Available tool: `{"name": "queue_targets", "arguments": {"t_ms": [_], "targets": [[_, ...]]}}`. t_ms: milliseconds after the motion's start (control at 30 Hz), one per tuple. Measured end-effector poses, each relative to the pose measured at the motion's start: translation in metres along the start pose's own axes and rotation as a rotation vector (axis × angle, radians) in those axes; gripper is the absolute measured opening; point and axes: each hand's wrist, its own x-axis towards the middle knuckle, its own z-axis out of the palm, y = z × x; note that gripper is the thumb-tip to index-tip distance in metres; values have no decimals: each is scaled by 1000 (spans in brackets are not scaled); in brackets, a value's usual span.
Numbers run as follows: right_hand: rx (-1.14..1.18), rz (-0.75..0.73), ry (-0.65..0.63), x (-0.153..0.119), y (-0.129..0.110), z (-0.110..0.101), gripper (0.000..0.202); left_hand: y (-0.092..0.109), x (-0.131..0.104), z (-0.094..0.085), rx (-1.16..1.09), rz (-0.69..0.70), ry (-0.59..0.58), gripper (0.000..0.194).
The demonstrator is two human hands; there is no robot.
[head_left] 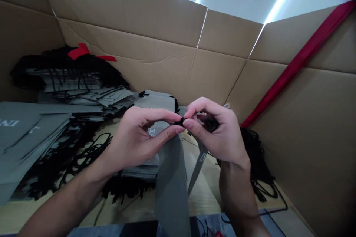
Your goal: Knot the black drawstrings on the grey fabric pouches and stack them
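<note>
In the middle of the view my left hand (pixel 141 133) and my right hand (pixel 218 127) meet fingertip to fingertip. Both pinch a short stretch of black cord (pixel 179 122) between thumb and forefinger. More black material is bunched in my right palm, partly hidden by the fingers. A grey, flat paper piece (pixel 172 187), perhaps a bag, hangs below my hands. Beside it is a narrower grey strip (pixel 198 166) with white lettering, under my right hand. Behind my left hand lies a stack of grey printed pieces (pixel 155 99) with black cord ends.
Piles of grey pieces (pixel 19 137) with black cords fill the left side, with a red strip (pixel 80 50) on top. At right lies a bundle of black cords (pixel 256 155). Cardboard walls (pixel 161 49) enclose the wooden table (pixel 210 192); a dark red band (pixel 300 59) crosses the right wall.
</note>
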Motion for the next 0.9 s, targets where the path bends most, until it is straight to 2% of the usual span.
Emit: {"name": "queue_targets", "arguments": {"t_ms": [167,300,500,600,733,900], "targets": [[-67,-65,-9,0,3,-1,23,-1,-1,0,-29,-42,-53,12],[-77,-62,-38,-1,5,-1,23,0,-1,-4,-31,-52,-119,11],[-38,-65,-81,-2,8,-2,12,0,1,-10,-12,-106,-184,3],[-26,-95,-109,-2,9,-3,13,0,3,-10,-45,-133,-206,2],[-30,-80,-67,0,7,-1,15,3,6,-12,-139,-219,-231,14],[2,-51,-4,1,4,1,19,4,10,-15,-252,-376,-410,10]]}}
